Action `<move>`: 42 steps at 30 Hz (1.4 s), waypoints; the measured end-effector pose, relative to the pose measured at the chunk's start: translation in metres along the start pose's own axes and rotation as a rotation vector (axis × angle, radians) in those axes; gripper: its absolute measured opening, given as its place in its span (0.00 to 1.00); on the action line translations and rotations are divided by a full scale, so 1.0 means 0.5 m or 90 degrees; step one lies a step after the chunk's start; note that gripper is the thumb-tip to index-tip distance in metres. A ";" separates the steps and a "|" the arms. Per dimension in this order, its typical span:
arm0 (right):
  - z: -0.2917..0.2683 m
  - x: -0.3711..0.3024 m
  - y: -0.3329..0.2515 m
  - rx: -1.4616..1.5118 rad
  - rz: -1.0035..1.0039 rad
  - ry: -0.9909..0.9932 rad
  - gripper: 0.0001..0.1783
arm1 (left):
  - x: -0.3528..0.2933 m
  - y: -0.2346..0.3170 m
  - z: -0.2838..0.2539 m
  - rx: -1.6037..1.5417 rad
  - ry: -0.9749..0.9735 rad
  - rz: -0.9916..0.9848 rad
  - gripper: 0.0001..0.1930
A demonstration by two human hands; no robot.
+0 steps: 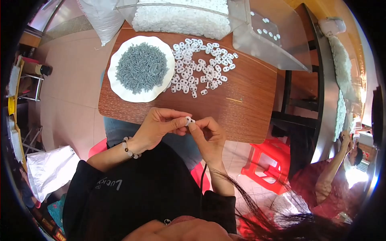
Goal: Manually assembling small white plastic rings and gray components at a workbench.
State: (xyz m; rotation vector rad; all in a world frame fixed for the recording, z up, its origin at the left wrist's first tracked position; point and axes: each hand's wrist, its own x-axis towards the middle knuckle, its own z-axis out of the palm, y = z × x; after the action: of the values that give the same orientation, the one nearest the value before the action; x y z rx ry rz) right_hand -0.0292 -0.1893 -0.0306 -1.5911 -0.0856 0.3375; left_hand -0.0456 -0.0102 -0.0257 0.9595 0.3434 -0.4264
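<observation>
The head view is looking steeply down and slightly forward from the wearer's own head, over the black fabric top (148,180) that is filling its lower middle. It is facing across a brown wood-grain table with rounded corners (251,108), whose near edge is crossing about mid-height. The far edge is lying toward the upper border, partly behind a clear plastic bin of white pieces (181,20). The chest is sitting nearest the lens; the bare left hand (159,126) and bare right hand (209,138) are showing from above, close in, by the near edge. The wide fisheye is bending straight lines toward a dark curved border, reaching past the table's left edge to pale tiled floor (68,96) and past its right edge to a person in a dark red top (313,184).
</observation>
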 end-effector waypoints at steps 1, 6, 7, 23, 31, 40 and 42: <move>-0.003 0.000 0.001 0.054 0.039 -0.019 0.04 | 0.000 0.003 0.000 0.000 0.000 0.006 0.13; -0.012 0.008 -0.021 0.130 0.057 -0.071 0.11 | 0.009 0.012 -0.009 0.008 -0.051 -0.002 0.12; -0.012 0.009 -0.026 0.170 0.054 -0.076 0.14 | 0.009 0.015 -0.009 0.005 -0.048 0.000 0.12; -0.046 0.016 -0.032 0.038 -0.053 -0.283 0.29 | 0.008 0.070 -0.004 0.062 -0.182 -0.087 0.10; -0.025 0.001 -0.048 0.037 -0.029 -0.229 0.24 | 0.003 0.073 -0.015 0.065 -0.206 -0.126 0.12; -0.013 -0.015 -0.047 0.029 -0.057 -0.183 0.21 | -0.010 0.066 -0.015 0.044 -0.202 -0.143 0.14; -0.013 -0.020 -0.037 0.012 -0.070 -0.175 0.21 | -0.016 0.063 -0.013 0.010 -0.200 -0.126 0.13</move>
State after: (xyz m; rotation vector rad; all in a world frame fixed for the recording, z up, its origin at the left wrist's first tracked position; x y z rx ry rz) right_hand -0.0340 -0.1973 -0.0104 -1.5065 -0.3781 0.4681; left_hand -0.0373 0.0126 -0.0030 0.8607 0.1489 -0.7512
